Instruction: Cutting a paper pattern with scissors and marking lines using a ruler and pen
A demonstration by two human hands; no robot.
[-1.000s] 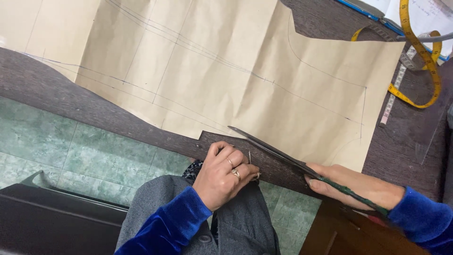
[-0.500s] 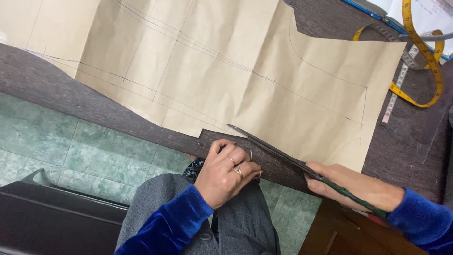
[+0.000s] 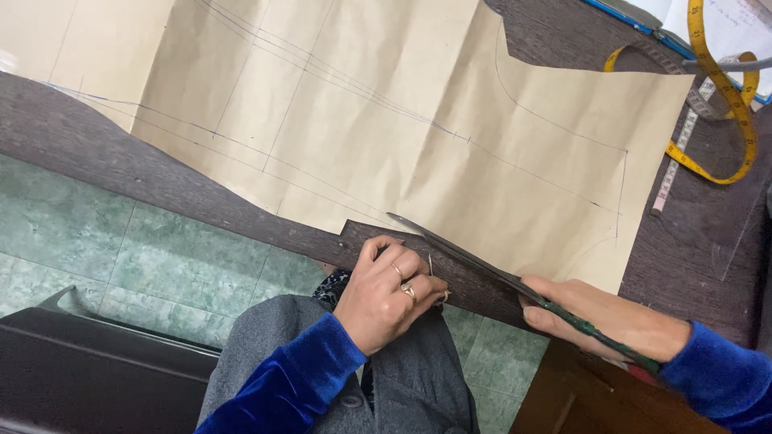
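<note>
A large tan paper pattern (image 3: 386,120) with thin drawn lines lies on dark brown-grey fabric (image 3: 104,153) that hangs over the table edge. My right hand (image 3: 603,313) grips long dark scissors (image 3: 474,257) by the handles, the blades lying along the fabric just below the paper's lower edge. My left hand (image 3: 390,293), with rings on two fingers, pinches the cut edge of the fabric near the blade tips. Both sleeves are blue velvet.
A yellow measuring tape (image 3: 724,96) curls at the upper right beside a white ruler (image 3: 679,161) and papers (image 3: 740,24). Green tiled floor (image 3: 96,249) shows below the table edge. My grey-clad lap (image 3: 418,378) and a dark seat (image 3: 88,378) are at the bottom.
Almost nothing has moved. The scissors and both hands stay in the same place along the fabric edge.
</note>
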